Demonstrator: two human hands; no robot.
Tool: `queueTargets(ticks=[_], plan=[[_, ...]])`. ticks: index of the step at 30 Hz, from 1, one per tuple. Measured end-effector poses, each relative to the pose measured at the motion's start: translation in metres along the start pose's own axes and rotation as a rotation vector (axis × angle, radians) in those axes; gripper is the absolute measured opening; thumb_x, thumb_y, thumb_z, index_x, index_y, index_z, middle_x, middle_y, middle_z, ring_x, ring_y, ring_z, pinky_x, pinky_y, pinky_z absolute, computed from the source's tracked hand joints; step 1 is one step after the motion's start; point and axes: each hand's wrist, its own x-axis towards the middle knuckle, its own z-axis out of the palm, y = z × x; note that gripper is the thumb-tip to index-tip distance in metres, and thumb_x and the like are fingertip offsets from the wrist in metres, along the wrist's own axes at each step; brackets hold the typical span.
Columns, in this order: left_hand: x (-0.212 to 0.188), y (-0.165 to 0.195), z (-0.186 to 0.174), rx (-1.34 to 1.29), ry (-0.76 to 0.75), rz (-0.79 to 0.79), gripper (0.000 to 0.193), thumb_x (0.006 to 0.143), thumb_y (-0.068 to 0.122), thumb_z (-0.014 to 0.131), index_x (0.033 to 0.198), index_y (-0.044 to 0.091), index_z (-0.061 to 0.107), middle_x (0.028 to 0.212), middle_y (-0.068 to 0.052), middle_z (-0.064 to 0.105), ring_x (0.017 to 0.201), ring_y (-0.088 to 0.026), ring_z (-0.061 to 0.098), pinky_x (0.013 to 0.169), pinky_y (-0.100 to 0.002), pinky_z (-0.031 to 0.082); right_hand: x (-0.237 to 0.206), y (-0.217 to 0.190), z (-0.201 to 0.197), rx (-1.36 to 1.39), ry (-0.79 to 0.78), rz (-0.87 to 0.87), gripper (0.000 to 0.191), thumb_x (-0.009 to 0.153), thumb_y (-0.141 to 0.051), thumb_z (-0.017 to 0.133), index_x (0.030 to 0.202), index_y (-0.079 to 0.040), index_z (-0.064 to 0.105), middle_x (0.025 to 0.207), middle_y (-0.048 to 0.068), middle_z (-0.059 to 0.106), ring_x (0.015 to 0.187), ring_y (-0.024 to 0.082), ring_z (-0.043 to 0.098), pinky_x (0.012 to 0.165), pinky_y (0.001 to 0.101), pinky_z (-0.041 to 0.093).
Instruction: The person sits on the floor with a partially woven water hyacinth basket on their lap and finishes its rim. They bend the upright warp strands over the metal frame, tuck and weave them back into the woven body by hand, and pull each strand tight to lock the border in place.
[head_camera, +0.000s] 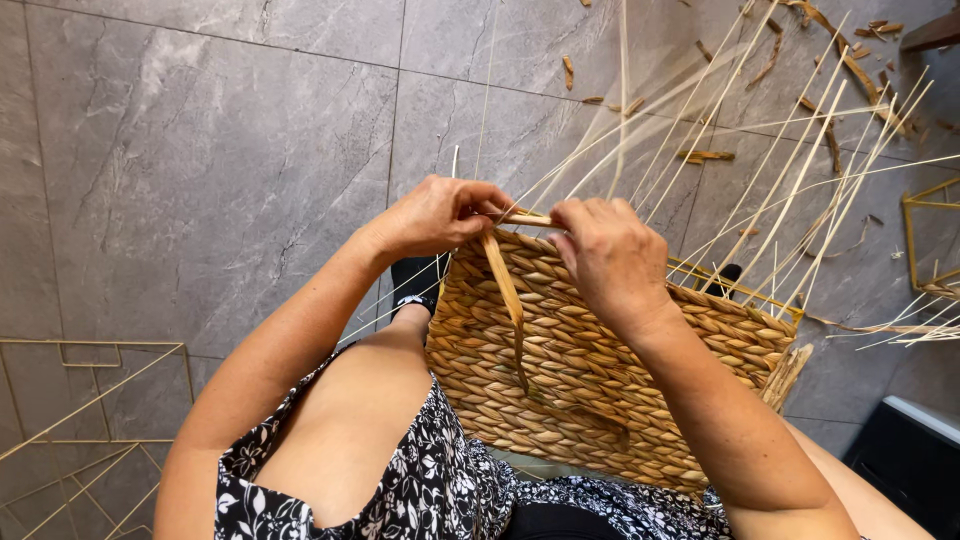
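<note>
While seen from above, hands: a flat straw strand (505, 275) is pinched by the left hand (435, 215) and right hand (605, 255).
Basket: a woven basket (590, 380) is propped on the lap, near centre.
Floor: grey tiles (200, 150), far left.

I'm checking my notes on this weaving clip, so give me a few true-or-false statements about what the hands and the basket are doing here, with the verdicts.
1. Both hands work at the top edge of the woven basket. True.
2. The left hand and right hand pinch a flat straw strand at the rim. True; its loose end hangs down the basket's side.
3. The basket stands on a table. False: it rests against the person's lap, above a grey tiled floor.
4. Thin pale stakes stick out beyond the basket's rim. True.
5. The floor is swept of scraps. False: straw scraps lie scattered on it.
6. The right hand holds scissors. False: no tool shows in either hand.
</note>
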Motion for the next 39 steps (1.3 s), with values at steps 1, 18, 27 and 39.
queueTargets(ticks=[1, 18, 27, 39], plan=[[0.000, -0.001, 0.000, -0.093, -0.034, -0.021, 0.028, 0.090, 0.013, 0.069, 0.117, 0.013, 0.071, 0.093, -0.002, 0.080, 0.084, -0.009, 0.072, 0.076, -0.029, 0.058, -0.005, 0.001, 0.003, -0.017, 0.005, -0.002, 0.020, 0.086, -0.024, 0.079, 0.101, -0.016, 0.068, 0.091, 0.002, 0.069, 0.084, 0.024, 0.064, 0.067, 0.0391, 0.053], [0.007, -0.012, 0.008, -0.368, 0.015, -0.199, 0.017, 0.103, 0.018, 0.058, 0.103, 0.004, 0.067, 0.094, -0.004, 0.079, 0.064, -0.006, 0.068, 0.052, -0.024, 0.056, -0.048, -0.009, 0.034, 0.269, 0.065, 0.055, 0.023, 0.087, -0.033, 0.079, 0.095, -0.013, 0.072, 0.087, 0.007, 0.068, 0.083, 0.026, 0.065, 0.069, 0.0406, 0.053], [0.012, -0.001, -0.013, -0.390, -0.259, -0.271, 0.012, 0.096, 0.015, 0.069, 0.107, 0.010, 0.071, 0.094, -0.004, 0.077, 0.065, -0.008, 0.070, 0.057, -0.025, 0.058, -0.028, 0.031, 0.018, 0.968, -0.264, 0.478, 0.016, 0.099, -0.019, 0.068, 0.109, -0.009, 0.074, 0.078, -0.003, 0.065, 0.069, 0.003, 0.055, 0.059, 0.0259, 0.046], [0.001, 0.002, 0.020, 0.116, 0.155, 0.141, 0.012, 0.098, 0.012, 0.067, 0.105, 0.005, 0.060, 0.080, -0.011, 0.074, 0.062, -0.021, 0.072, 0.057, -0.036, 0.056, -0.016, 0.001, 0.015, 0.455, 0.036, 0.099, 0.018, 0.100, -0.010, 0.066, 0.116, -0.009, 0.074, 0.088, 0.010, 0.072, 0.077, 0.028, 0.070, 0.070, 0.0390, 0.055]])
